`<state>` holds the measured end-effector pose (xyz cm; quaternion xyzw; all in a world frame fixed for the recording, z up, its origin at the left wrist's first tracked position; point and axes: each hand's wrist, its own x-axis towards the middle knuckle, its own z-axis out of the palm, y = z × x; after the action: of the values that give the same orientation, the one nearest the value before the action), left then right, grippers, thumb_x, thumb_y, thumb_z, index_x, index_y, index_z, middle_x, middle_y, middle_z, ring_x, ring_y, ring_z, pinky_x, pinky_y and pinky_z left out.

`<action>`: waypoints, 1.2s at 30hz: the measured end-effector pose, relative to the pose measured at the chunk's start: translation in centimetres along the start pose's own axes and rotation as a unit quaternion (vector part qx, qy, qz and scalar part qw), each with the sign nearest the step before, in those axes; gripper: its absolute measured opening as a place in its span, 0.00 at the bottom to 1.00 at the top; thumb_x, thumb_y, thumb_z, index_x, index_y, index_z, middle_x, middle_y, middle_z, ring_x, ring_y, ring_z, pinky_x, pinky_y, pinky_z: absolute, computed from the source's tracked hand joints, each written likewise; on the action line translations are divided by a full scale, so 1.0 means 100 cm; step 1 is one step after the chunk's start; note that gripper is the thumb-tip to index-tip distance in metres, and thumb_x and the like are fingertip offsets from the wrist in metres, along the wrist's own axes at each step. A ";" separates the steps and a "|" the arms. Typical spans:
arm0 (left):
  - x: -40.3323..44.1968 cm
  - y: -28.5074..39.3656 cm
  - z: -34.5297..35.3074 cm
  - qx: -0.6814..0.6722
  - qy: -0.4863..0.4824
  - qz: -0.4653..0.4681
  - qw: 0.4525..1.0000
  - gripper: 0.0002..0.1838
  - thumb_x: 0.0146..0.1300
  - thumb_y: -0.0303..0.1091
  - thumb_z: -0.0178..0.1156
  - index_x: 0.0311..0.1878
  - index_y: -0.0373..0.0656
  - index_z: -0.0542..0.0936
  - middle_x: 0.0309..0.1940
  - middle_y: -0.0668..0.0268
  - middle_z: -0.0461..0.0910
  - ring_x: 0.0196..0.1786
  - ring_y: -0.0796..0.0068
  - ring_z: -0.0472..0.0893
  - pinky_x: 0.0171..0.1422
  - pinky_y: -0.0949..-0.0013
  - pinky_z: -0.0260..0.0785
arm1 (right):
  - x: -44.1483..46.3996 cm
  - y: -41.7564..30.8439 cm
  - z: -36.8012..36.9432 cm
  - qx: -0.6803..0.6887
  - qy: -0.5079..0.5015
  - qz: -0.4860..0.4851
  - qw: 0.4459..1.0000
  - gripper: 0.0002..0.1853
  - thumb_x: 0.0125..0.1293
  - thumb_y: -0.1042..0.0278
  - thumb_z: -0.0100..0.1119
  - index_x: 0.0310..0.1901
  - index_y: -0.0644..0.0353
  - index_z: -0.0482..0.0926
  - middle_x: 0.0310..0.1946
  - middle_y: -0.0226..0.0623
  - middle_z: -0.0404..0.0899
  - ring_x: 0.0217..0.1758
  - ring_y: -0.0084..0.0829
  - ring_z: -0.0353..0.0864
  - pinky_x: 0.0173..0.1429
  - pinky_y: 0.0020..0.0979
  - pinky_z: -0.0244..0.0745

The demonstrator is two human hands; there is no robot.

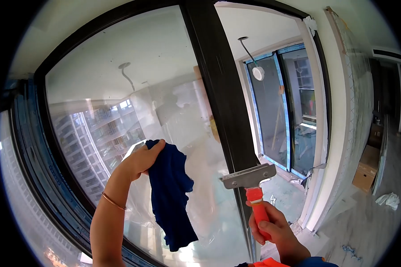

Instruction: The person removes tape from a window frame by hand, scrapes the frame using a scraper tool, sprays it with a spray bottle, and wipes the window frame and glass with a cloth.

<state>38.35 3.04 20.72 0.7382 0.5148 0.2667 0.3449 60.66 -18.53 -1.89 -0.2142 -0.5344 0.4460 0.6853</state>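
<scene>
A dark blue cloth hangs down from my left hand, whose fingers pinch its top corner in front of the large glass pane. My right hand is wrapped round the orange handle of a scraper. The scraper's wide metal blade points up and overlaps the lower part of the black frame post; whether it touches the post I cannot tell. Reflections of a building and a ceiling cable show in the glass.
Right of the post, an opening shows another room with a hanging white lamp and a blue-taped sliding door. Farther right are a cardboard box and a crumpled white sheet on the floor. Blue-wrapped frame strips run along the left.
</scene>
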 end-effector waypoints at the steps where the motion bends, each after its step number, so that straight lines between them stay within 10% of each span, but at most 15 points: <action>1: -0.006 0.005 0.002 -0.013 -0.018 0.049 0.999 0.39 0.67 0.60 0.56 0.67 0.33 0.69 0.61 0.53 0.76 0.61 0.60 0.77 0.66 0.63 0.70 | -0.001 -0.003 0.002 -0.013 -0.031 0.026 0.999 0.28 0.69 0.72 0.50 0.70 0.62 0.58 0.30 0.38 0.73 0.19 0.20 0.70 0.22 0.23 0.66; 15: -0.042 0.044 0.040 -0.184 -0.188 0.207 0.943 0.38 0.68 0.60 0.55 0.68 0.37 0.68 0.59 0.56 0.77 0.60 0.63 0.77 0.68 0.66 0.67 | 0.026 0.021 -0.007 0.020 -0.055 0.106 0.993 0.25 0.75 0.61 0.45 0.69 0.63 0.59 0.34 0.37 0.74 0.19 0.20 0.68 0.22 0.22 0.63; 19: -0.061 0.046 0.034 0.066 -0.203 0.277 0.937 0.31 0.72 0.55 0.54 0.61 0.33 0.74 0.49 0.54 0.82 0.53 0.66 0.79 0.61 0.69 0.70 | 0.035 0.025 -0.010 0.073 -0.005 0.093 0.993 0.25 0.75 0.62 0.46 0.68 0.62 0.59 0.33 0.38 0.75 0.17 0.20 0.67 0.19 0.22 0.61; 24: -0.094 0.033 0.044 0.267 -0.190 0.410 0.851 0.28 0.69 0.41 0.59 0.62 0.26 0.71 0.62 0.42 0.71 0.59 0.50 0.76 0.67 0.62 0.67 | 0.053 0.022 -0.008 0.086 0.073 0.016 0.993 0.23 0.75 0.62 0.48 0.67 0.61 0.61 0.33 0.40 0.76 0.15 0.21 0.67 0.17 0.22 0.60; 29: -0.068 -0.007 0.038 -0.025 -0.171 0.512 0.841 0.25 0.73 0.37 0.53 0.68 0.33 0.69 0.66 0.51 0.71 0.65 0.55 0.73 0.72 0.62 0.61 | 0.069 0.008 0.003 0.072 0.110 -0.080 0.988 0.25 0.69 0.71 0.57 0.65 0.60 0.63 0.32 0.37 0.76 0.14 0.20 0.68 0.16 0.21 0.61; 32: -0.067 -0.032 0.023 -0.321 -0.145 0.242 0.904 0.19 0.76 0.41 0.48 0.59 0.37 0.76 0.49 0.63 0.81 0.53 0.70 0.80 0.62 0.67 0.72 | 0.077 -0.007 0.008 -0.025 0.060 -0.062 0.996 0.30 0.62 0.69 0.62 0.65 0.63 0.63 0.32 0.39 0.76 0.15 0.21 0.68 0.16 0.22 0.61; 36: -0.060 -0.064 -0.017 -0.577 -0.203 0.259 0.747 0.20 0.75 0.46 0.50 0.55 0.41 0.78 0.48 0.60 0.83 0.50 0.66 0.83 0.59 0.61 0.76 | 0.080 -0.036 0.010 -0.132 0.004 0.034 0.991 0.25 0.58 0.74 0.56 0.59 0.71 0.68 0.28 0.43 0.77 0.14 0.23 0.68 0.18 0.23 0.62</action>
<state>31.40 -0.74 16.54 0.5400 -0.0306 0.4358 0.7194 61.36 -13.79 5.57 -0.3227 -0.5784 0.3940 0.6372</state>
